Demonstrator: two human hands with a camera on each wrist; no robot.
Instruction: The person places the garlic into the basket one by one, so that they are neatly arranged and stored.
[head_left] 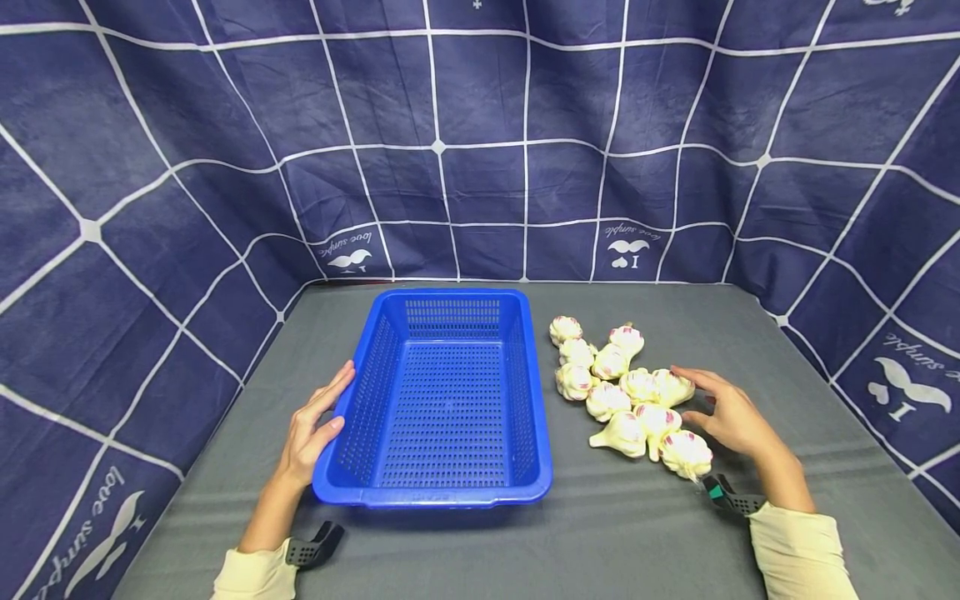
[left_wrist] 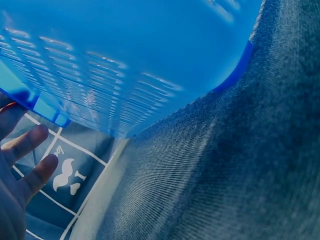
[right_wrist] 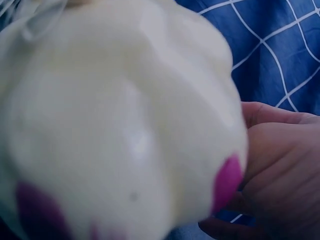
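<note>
A blue plastic basket (head_left: pixel 450 497) with perforated walls stands left of centre, nothing lying in it. My left hand (head_left: pixel 309 433) is at its left rim, fingers extended along the outside; the left wrist view shows the fingers (left_wrist: pixel 37 175) beside the basket wall (left_wrist: pixel 150 45). To the right of the basket lies a cluster of several white garlic bulbs with purple patches. My right hand (head_left: pixel 731 412) reaches the cluster's right side, fingertips right at one garlic bulb (head_left: pixel 672 387), thumb apart from the fingers. A nearer garlic bulb (right_wrist: pixel 125 120) hides part of this hand in the right wrist view.
Grey cloth (head_left: pixel 622 533) covers the table. Dark blue curtains (head_left: pixel 480 100) with a white grid enclose the back and both sides. Each wrist carries a black strap, the left strap (head_left: pixel 315 546) close to the basket's front corner.
</note>
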